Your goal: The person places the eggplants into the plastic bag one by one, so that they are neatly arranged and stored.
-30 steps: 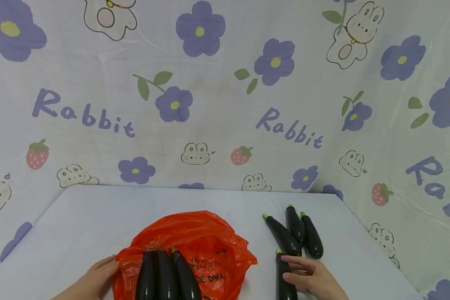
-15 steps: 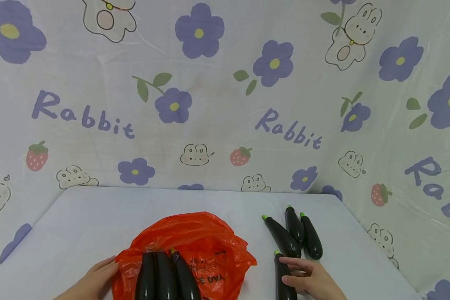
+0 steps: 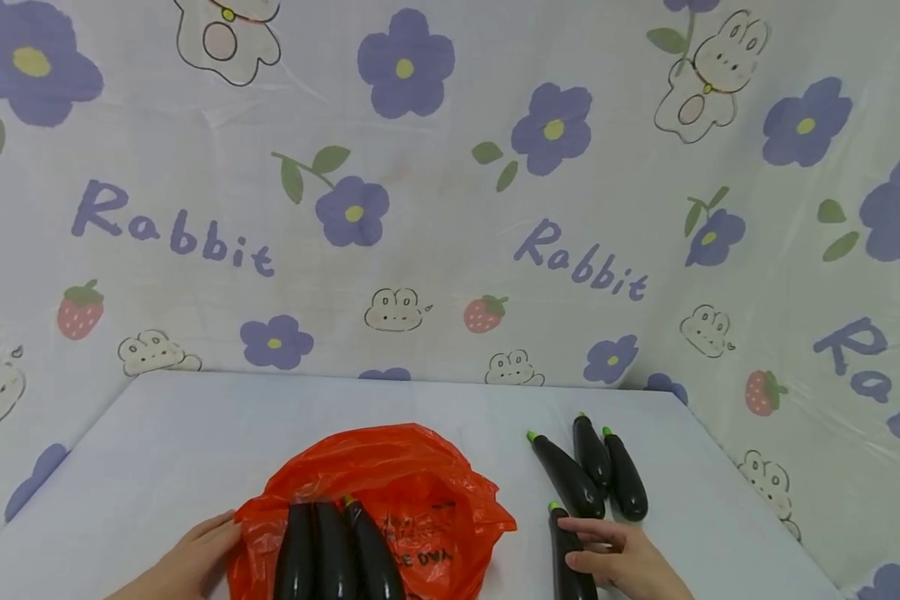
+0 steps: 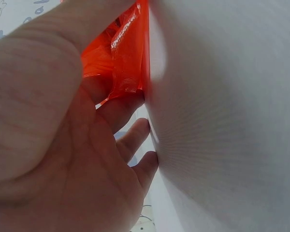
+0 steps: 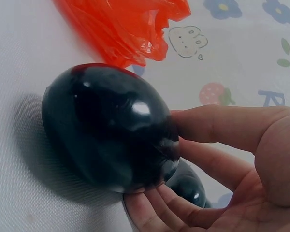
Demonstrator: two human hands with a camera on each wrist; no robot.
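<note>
My right hand [image 3: 621,557] holds a dark eggplant [image 3: 561,542] with a green tip, thumb on one side and fingers on the other. Its round end [image 5: 108,128] fills the right wrist view, close to the white surface. At the left edge of the red plastic bag [image 3: 367,442] is my left hand [image 3: 195,557]. Bag film lies between its thumb and fingers, and the outer fingertips [image 4: 147,162] touch the table; the thumb tip is out of view. Three eggplants [image 3: 335,550] lie side by side at the bag's mouth, their lower ends cut off by the frame.
Three more eggplants [image 3: 588,458] with green tips lie grouped beyond my right hand. Everything rests on a white table [image 3: 217,433]. Behind it hangs a cloth [image 3: 420,250] printed with flowers, rabbits and strawberries.
The camera view shifts slightly. My hands, the bag and the eggplants keep nearly the same places, and the right hand still holds its eggplant.
</note>
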